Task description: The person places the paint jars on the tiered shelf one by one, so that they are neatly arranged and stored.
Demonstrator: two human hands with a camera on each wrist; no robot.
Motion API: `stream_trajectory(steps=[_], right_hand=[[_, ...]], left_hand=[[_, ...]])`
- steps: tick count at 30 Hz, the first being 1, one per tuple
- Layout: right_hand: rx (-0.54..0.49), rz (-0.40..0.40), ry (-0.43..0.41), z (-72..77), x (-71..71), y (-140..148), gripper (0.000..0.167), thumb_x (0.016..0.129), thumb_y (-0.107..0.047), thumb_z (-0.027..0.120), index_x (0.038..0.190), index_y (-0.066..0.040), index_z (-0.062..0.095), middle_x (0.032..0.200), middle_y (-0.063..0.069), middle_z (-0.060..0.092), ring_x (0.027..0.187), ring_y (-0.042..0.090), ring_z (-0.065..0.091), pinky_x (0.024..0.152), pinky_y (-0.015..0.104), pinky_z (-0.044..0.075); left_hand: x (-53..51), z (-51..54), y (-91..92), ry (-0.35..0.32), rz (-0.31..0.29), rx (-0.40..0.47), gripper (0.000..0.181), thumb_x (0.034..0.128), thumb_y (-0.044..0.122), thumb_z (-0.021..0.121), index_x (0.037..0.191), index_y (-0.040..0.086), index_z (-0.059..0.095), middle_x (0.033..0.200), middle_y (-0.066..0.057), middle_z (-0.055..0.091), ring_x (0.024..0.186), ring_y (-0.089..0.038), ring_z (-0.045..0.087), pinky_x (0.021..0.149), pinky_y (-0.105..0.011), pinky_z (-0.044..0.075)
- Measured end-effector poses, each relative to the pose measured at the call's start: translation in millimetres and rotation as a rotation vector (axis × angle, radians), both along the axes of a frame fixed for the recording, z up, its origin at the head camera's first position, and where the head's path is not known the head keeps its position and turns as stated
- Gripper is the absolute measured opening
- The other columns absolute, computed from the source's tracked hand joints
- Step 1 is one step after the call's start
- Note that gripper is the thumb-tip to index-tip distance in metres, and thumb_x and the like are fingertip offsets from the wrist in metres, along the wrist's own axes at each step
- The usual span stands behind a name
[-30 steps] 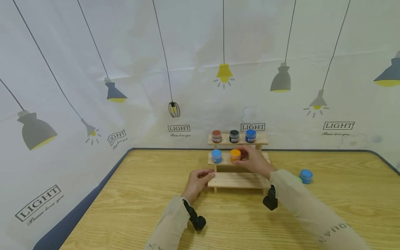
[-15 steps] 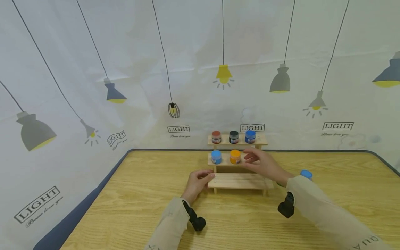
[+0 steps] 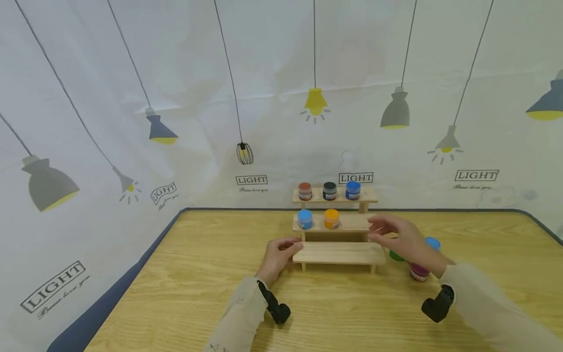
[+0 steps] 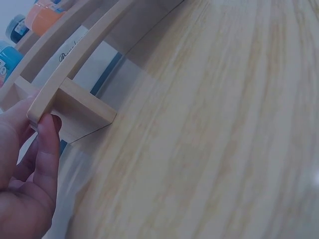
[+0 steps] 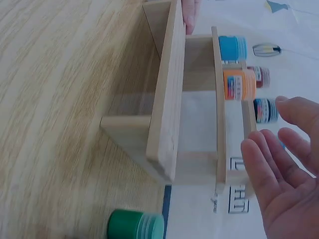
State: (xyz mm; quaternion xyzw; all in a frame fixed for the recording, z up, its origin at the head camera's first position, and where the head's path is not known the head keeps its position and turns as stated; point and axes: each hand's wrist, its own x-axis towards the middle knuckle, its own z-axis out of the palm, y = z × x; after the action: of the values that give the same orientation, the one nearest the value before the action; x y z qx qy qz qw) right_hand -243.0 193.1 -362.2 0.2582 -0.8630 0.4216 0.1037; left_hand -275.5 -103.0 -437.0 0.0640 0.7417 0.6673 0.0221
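Left hand: at lower center of the head view, we see the left hand pinching the left end of the bottom step between thumb and fingers.
Right hand: right of center, we find the right hand in the air by the right end of the middle step, thumb spread away from loosely bent fingers; we cannot tell whether the fingertips touch the wood.
Stand: we see the three-step wooden stand upright on the bench, just right of center.
Top step: on the top step we count, left to right, a red jar, a black jar and a dark blue jar.
Middle step: we see a light blue jar at its left end and an orange jar beside it, both upright.
Bench jars: right of the stand, partly behind the right hand and wrist, we make out a green jar, a purple jar and a blue jar.
Backdrop: behind, we see a pale cloth printed with hanging lamps.
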Motion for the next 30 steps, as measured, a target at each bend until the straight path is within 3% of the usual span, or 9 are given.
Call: stream_trajectory(steps=[5,15,22,30], right_hand=[[0.004,-0.041,-0.015,-2.9,8.8,21.8,0.032,0.086,-0.011,0.058,0.114,0.003,0.053,0.1,0.017,0.06,0.082,0.005,0.057,0.067,0.024,0.047],[0.037,-0.131,-0.05,-17.2,19.6,60.2,0.032,0.086,-0.014,0.059,0.115,0.0,0.054,0.102,0.002,0.059,0.08,-0.002,0.054,0.064,0.024,0.047],[0.052,-0.185,-0.103,-24.4,25.8,75.7,0.034,0.087,-0.015,0.058,0.114,0.006,0.053,0.103,0.02,0.057,0.079,-0.004,0.053,0.063,0.023,0.047],[0.085,-0.22,-0.178,-34.5,30.6,86.1,0.035,0.087,-0.018,0.059,0.111,0.007,0.054,0.098,0.017,0.059,0.076,-0.004,0.052,0.064,0.023,0.046]], left_hand=[[0.0,1.9,1.1,-0.043,0.002,-0.001,0.028,0.0818,0.023,0.065,0.102,0.005,0.066,0.087,-0.004,0.061,0.059,-0.009,0.049,0.054,-0.024,0.046],[-1.5,0.1,-0.3,-0.043,0.02,-0.004,0.026,0.0814,0.023,0.065,0.101,0.006,0.066,0.085,-0.002,0.061,0.058,-0.009,0.049,0.053,-0.024,0.045],[-1.1,0.2,-0.8,-0.031,0.023,-0.01,0.026,0.0816,0.023,0.065,0.101,0.006,0.066,0.087,-0.003,0.061,0.059,-0.009,0.049,0.053,-0.025,0.046],[-3.8,-2.9,0.2,-0.042,0.023,-0.013,0.026,0.0814,0.023,0.065,0.101,0.005,0.067,0.086,-0.002,0.061,0.058,-0.009,0.05,0.053,-0.024,0.045]])
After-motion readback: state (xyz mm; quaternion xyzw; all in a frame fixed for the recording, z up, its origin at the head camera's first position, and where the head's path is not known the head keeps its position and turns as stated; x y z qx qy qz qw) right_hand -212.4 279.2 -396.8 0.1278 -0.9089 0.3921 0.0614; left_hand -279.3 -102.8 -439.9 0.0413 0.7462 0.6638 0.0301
